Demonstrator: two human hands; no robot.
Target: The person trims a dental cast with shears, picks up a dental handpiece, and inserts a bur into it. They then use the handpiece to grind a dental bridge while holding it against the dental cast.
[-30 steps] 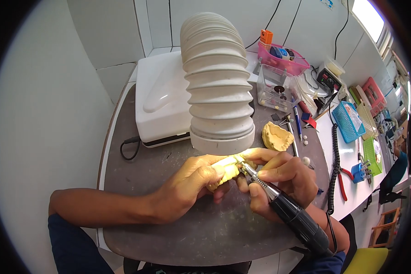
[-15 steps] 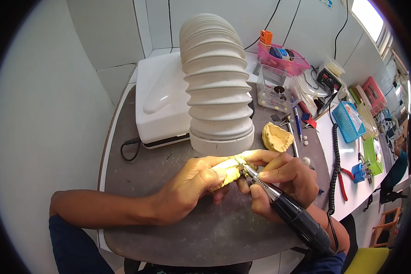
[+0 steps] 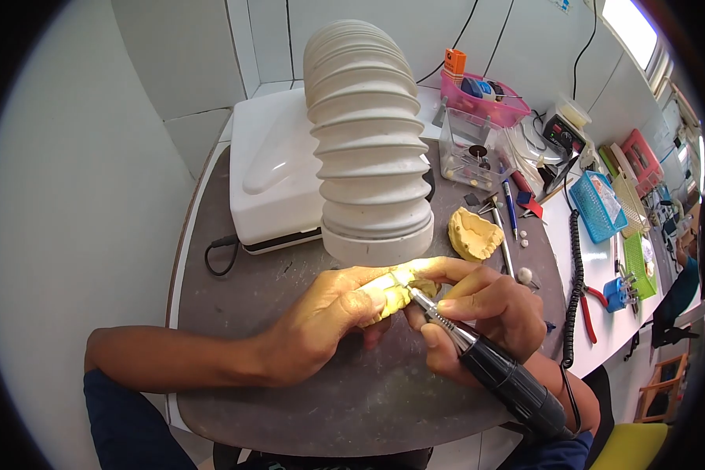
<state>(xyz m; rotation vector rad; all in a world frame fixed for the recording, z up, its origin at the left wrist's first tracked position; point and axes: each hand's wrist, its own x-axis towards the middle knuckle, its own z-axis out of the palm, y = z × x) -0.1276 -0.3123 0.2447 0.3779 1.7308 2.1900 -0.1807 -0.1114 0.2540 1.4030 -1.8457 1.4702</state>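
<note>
My left hand (image 3: 321,317) grips a yellow plaster dental cast (image 3: 390,296) just under the mouth of a white ribbed suction hose (image 3: 368,141). My right hand (image 3: 486,309) holds a black and silver rotary handpiece (image 3: 493,368) like a pen. Its tip touches the lit top of the cast. Most of the cast is hidden by my fingers. A second yellow dental cast (image 3: 474,233) lies on the grey round table (image 3: 329,399), to the right of the hose.
A white box-shaped machine (image 3: 278,176) stands behind the hose. To the right are a clear box (image 3: 471,149), a pink tray (image 3: 486,98), pens and small tools (image 3: 509,211), a coiled black cable (image 3: 576,274), red pliers (image 3: 591,301) and a blue basket (image 3: 595,207). Another person's sleeve (image 3: 677,290) shows at far right.
The handpiece tip has shifted slightly left and down along the cast. Both hands stay in the same place under the hose.
</note>
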